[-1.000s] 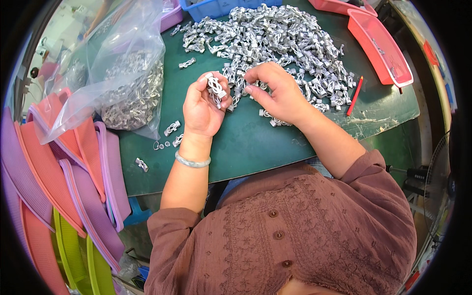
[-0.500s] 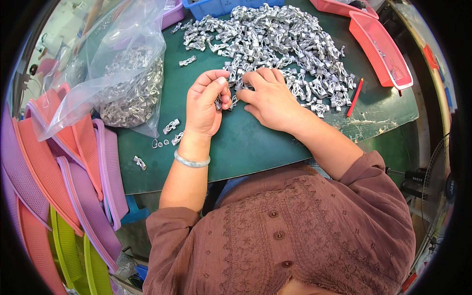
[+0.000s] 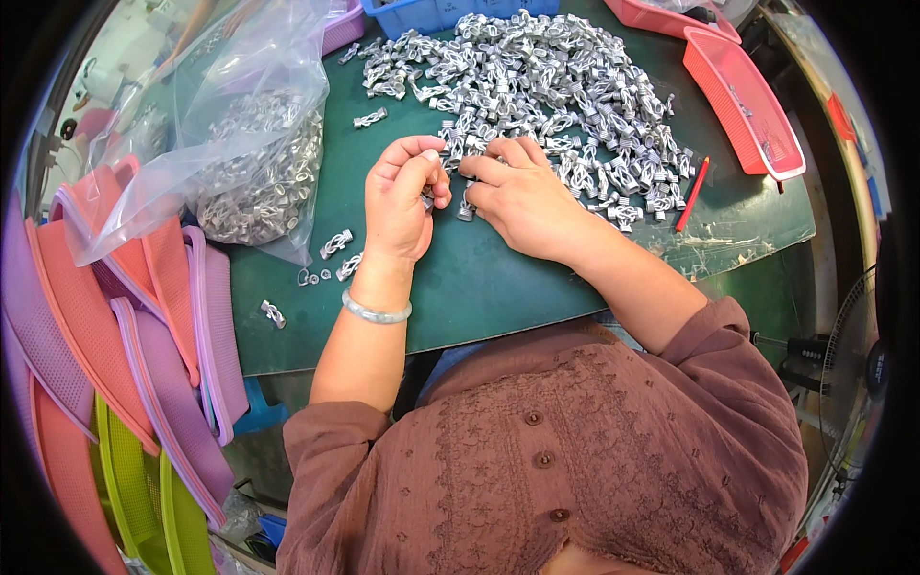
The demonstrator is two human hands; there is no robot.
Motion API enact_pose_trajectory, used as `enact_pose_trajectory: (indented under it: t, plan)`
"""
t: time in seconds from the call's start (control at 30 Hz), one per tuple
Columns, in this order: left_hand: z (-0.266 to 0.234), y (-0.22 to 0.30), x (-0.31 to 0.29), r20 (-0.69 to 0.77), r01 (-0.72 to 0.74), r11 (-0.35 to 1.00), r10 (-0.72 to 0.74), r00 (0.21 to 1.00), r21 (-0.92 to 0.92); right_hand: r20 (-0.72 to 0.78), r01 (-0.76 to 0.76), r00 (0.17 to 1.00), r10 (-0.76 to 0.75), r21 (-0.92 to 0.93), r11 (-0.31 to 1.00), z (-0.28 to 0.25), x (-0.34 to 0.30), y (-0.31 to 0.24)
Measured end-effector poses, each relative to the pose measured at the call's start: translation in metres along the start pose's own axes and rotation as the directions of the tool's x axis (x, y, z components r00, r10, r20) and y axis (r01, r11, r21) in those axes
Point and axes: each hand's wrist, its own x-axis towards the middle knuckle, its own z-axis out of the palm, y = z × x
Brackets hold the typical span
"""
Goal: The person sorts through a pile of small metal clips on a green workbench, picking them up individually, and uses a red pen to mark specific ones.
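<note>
My left hand (image 3: pixel 404 201) is curled closed, with a small silver metal part (image 3: pixel 427 200) partly showing between its fingers. Close to its right, my right hand (image 3: pixel 525 199) bends its fingers down to another silver metal part (image 3: pixel 467 208) at their tips, by the near edge of a big pile of like parts (image 3: pixel 537 77). Each loose part looks like a ribbed cap with a looped link. How firmly the right fingertips grip is partly hidden. On the green table (image 3: pixel 460 297), a few loose parts (image 3: pixel 335 243) and little rings (image 3: pixel 313 278) lie left of my left wrist.
A clear plastic bag (image 3: pixel 259 182) full of metal parts stands at the left, above stacked pink, purple and green baskets (image 3: pixel 172 402). A red pencil (image 3: pixel 692 195) and a pink basket (image 3: pixel 746 105) lie right of the pile. Behind it sits a blue bin (image 3: pixel 460 13).
My right hand's fingers have shifted slightly, and the part at their tips now shows lower, a little apart from my left hand. The left hand keeps nearly the same pose.
</note>
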Motion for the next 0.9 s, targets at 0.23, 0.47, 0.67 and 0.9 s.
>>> enact_pose_trajectory:
  t: [0.23, 0.47, 0.67, 0.9]
  plan:
    - [-0.002, 0.0, 0.0, -0.017, -0.003, 0.999, 0.002, 1.0, -0.044, 0.022, 0.028, 0.999, -0.028, -0.017, 0.999, 0.008, -0.002, 0.001]
    - [0.002, 0.001, 0.0, -0.054, -0.012, 0.998, 0.009, 0.999, -0.058, 0.088, 0.032, 0.996, -0.028, -0.037, 0.999, 0.003, -0.002, 0.001]
    - [-0.002, 0.0, 0.0, -0.035, -0.02, 0.999, 0.022, 0.999, 0.045, -0.062, -0.054, 0.995, 0.078, 0.328, 0.943, -0.004, 0.001, 0.008]
    - [0.006, 0.001, -0.007, 0.054, -0.103, 0.963, 0.092, 0.994, 0.251, -0.038, -0.201, 0.889, 0.457, 0.864, 0.462, 0.002, -0.001, 0.015]
